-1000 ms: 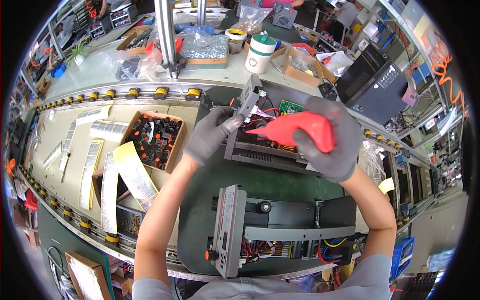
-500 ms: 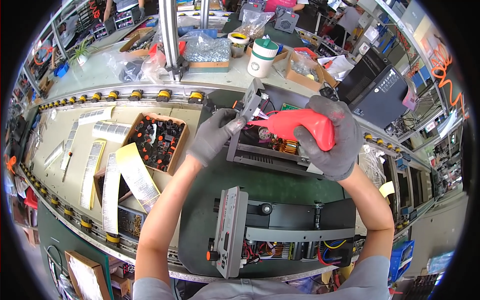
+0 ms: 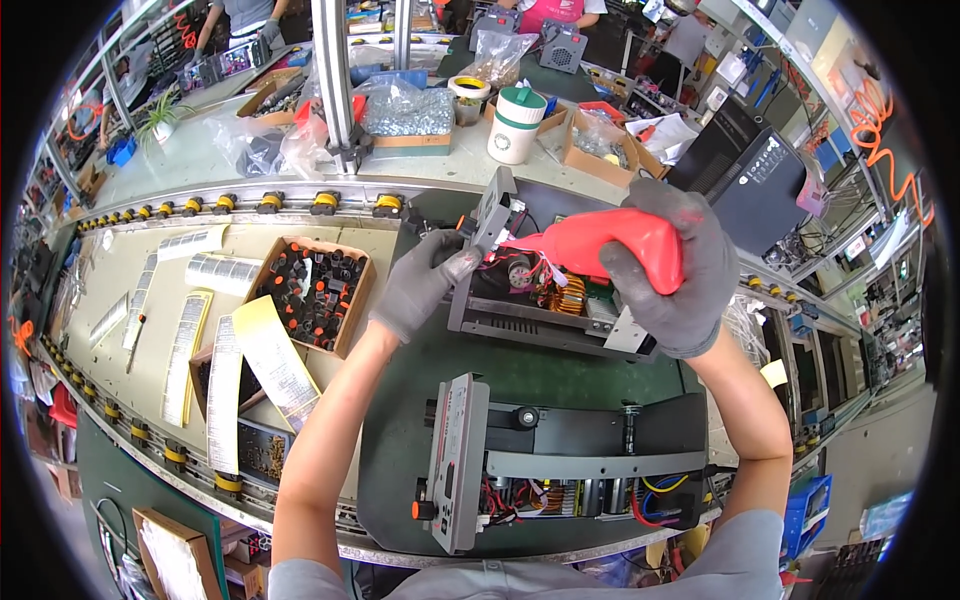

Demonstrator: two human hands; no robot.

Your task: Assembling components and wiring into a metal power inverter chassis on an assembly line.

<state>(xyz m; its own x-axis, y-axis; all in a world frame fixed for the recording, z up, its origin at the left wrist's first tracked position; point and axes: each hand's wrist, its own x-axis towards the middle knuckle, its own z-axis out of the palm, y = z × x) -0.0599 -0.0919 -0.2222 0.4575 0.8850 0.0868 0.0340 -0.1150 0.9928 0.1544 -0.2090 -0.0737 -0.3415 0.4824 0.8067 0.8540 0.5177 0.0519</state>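
My right hand (image 3: pixel 690 265) is wrapped round a red squeeze bottle (image 3: pixel 605 243) with a tapered nozzle. The nozzle points left, at the back of a grey front panel (image 3: pixel 490 215) on the farther open device. My left hand (image 3: pixel 425 285) pinches that panel's near edge beside an orange-tipped knob. Inside the device's grey metal chassis (image 3: pixel 530 327) show a copper-wound coil (image 3: pixel 567 294) and thin wires; my right hand hides part of it. Closer to me lies a second open device (image 3: pixel 590 467), its grey panel (image 3: pixel 455 465) facing left, with coloured wires and cylindrical parts inside.
At left, a cardboard box (image 3: pixel 362 310) holds black and orange knobs, near printed label sheets (image 3: pixel 275 350). A roller rail (image 3: pixel 270 203) runs behind. Beyond it stand a white canister with a green lid (image 3: pixel 515 125) and a black computer case (image 3: pixel 745 170). Other people work farther back.
My right hand and the red bottle have shifted slightly right, and the bottle sits more level. My left hand stays at the panel, which has tilted a little.
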